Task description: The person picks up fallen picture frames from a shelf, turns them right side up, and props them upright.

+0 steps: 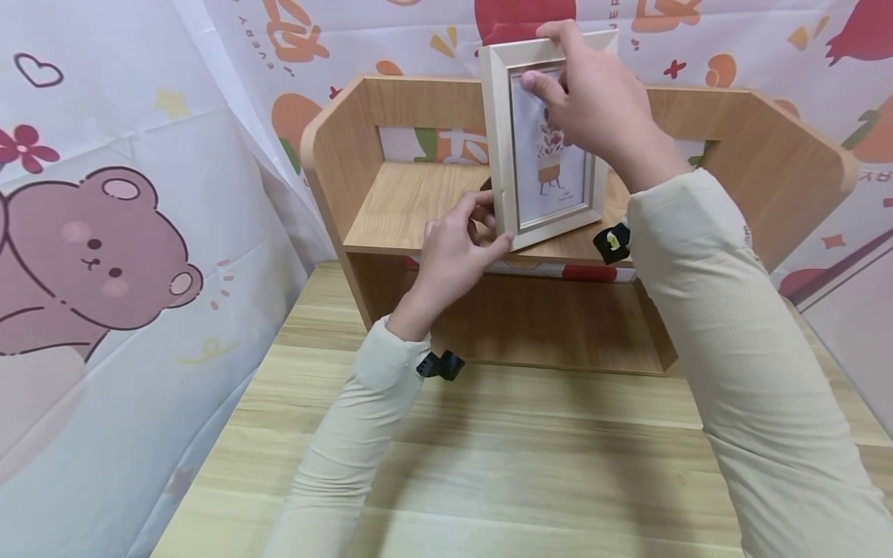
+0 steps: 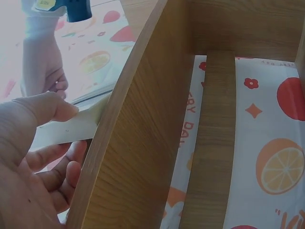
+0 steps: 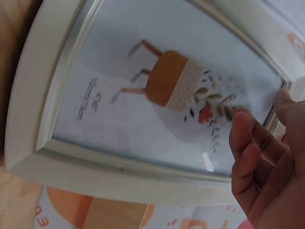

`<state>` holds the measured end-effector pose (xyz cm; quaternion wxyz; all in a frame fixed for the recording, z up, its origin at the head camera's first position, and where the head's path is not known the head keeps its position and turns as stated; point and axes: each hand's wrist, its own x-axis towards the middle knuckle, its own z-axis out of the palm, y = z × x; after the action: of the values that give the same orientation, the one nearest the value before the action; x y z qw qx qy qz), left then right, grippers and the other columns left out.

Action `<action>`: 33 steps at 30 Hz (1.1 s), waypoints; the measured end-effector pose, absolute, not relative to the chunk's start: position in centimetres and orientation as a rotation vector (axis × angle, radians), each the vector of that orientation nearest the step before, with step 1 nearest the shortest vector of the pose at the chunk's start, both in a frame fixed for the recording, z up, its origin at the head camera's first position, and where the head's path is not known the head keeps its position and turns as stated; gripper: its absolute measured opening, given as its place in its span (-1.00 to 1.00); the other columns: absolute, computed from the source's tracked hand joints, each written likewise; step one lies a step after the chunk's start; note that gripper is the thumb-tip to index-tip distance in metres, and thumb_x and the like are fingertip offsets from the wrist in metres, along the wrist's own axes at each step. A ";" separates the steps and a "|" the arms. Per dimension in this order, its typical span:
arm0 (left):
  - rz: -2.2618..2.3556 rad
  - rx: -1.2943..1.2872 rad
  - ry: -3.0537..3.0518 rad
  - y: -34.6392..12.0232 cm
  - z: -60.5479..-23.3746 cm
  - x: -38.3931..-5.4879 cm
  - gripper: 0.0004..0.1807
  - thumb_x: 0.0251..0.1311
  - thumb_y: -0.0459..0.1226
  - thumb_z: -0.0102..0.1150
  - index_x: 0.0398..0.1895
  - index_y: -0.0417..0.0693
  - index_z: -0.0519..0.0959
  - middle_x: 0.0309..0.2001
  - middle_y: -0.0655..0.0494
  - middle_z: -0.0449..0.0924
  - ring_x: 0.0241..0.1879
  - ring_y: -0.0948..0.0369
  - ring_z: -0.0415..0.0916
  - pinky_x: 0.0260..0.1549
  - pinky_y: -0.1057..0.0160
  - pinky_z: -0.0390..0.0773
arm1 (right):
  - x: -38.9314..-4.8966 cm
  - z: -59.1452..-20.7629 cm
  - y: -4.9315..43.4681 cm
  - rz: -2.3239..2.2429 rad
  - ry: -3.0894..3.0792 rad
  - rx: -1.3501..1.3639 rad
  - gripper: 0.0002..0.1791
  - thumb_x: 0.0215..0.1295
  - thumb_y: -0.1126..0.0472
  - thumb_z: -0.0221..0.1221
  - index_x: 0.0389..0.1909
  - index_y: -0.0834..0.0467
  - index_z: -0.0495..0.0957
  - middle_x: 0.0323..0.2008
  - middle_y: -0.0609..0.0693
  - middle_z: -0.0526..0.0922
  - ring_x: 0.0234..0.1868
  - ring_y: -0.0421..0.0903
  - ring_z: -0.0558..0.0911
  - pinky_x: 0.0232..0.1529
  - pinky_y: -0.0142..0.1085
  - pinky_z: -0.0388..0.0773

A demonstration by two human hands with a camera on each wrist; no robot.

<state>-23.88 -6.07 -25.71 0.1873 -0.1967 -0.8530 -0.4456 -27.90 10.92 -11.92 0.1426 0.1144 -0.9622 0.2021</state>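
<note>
A pale wooden picture frame [image 1: 554, 182] stands nearly upright, turned a little, at the front of the upper shelf. Its glass covers a print of a plant in an orange, legged pot, seen close up in the right wrist view. My left hand [image 1: 453, 248] pinches the frame's lower left edge, thumb in front. From above, my right hand [image 1: 607, 101] grips the top, one finger over the edge and the thumb on the front. In the left wrist view, the frame's pale side [image 2: 66, 129] shows between the left thumb and fingers.
The two-tier wooden desktop shelf [image 1: 425, 205] has raised side panels [image 1: 328, 155] and a lower compartment [image 1: 544, 318]. It stands on a light wood-grain table [image 1: 488, 457]. Printed cloth [image 1: 432, 46] hangs behind, and a bear-patterned curtain [image 1: 98, 240] hangs at the left.
</note>
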 end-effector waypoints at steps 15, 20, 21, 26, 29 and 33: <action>-1.306 -0.558 -2.443 -6.8 -25.5 -24.2 -0.47 0.11 -0.24 0.32 0.19 -0.06 0.47 -0.24 0.09 0.60 -0.37 0.22 0.42 -0.02 0.12 0.09 | -28.5 -11.8 12.3 0.552 -2.769 0.219 -0.32 0.44 -0.22 -0.20 0.50 -0.16 -0.07 0.21 0.12 0.53 -0.04 0.07 0.58 -0.26 -0.22 0.40; -1.315 -0.545 -2.472 -7.0 -25.3 -24.3 -0.46 0.12 -0.24 0.30 0.22 -0.05 0.46 -0.21 0.08 0.60 -0.35 0.21 0.42 -0.01 0.12 0.09 | -28.6 -11.7 12.9 0.560 -2.789 0.169 -0.31 0.43 -0.24 -0.22 0.50 -0.16 -0.07 0.22 0.13 0.51 0.05 0.07 0.57 -0.26 -0.20 0.37; -1.318 -0.544 -2.478 -7.1 -25.3 -24.2 -0.46 0.12 -0.24 0.30 0.22 -0.05 0.46 -0.21 0.08 0.60 -0.34 0.21 0.42 0.00 0.12 0.09 | -28.6 -11.6 13.0 0.555 -2.791 0.162 -0.32 0.43 -0.24 -0.22 0.51 -0.15 -0.07 0.21 0.14 0.52 0.06 0.07 0.57 -0.26 -0.19 0.35; -1.335 -0.546 -2.496 -7.4 -25.1 -24.3 -0.46 0.14 -0.25 0.29 0.23 -0.06 0.45 -0.19 0.06 0.60 -0.31 0.19 0.44 -0.01 0.14 0.10 | -28.6 -11.6 13.8 0.525 -2.778 0.149 -0.33 0.45 -0.22 -0.24 0.51 -0.15 -0.07 0.18 0.16 0.53 0.02 0.10 0.55 -0.29 -0.17 0.29; -1.336 -0.550 -2.502 -7.5 -25.1 -24.3 -0.45 0.14 -0.25 0.29 0.24 -0.06 0.44 -0.18 0.05 0.60 -0.30 0.19 0.45 0.02 0.13 0.12 | -28.6 -11.5 14.3 0.506 -2.773 0.144 -0.33 0.46 -0.20 -0.23 0.52 -0.16 -0.09 0.13 0.19 0.52 -0.04 0.12 0.51 -0.33 -0.16 0.27; -1.345 -0.559 -2.505 -7.5 -25.0 -24.2 -0.44 0.15 -0.26 0.28 0.25 -0.05 0.43 -0.16 0.05 0.60 -0.29 0.18 0.48 0.06 0.12 0.13 | -28.6 -11.4 14.8 0.476 -2.779 0.134 -0.33 0.46 -0.20 -0.22 0.52 -0.17 -0.09 0.11 0.25 0.49 -0.05 0.17 0.48 -0.33 -0.15 0.25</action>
<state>-24.24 -7.52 -25.00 0.1218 -0.1915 -0.8580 -0.4608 -28.56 14.84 -11.39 0.1587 0.0468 -0.9721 0.1665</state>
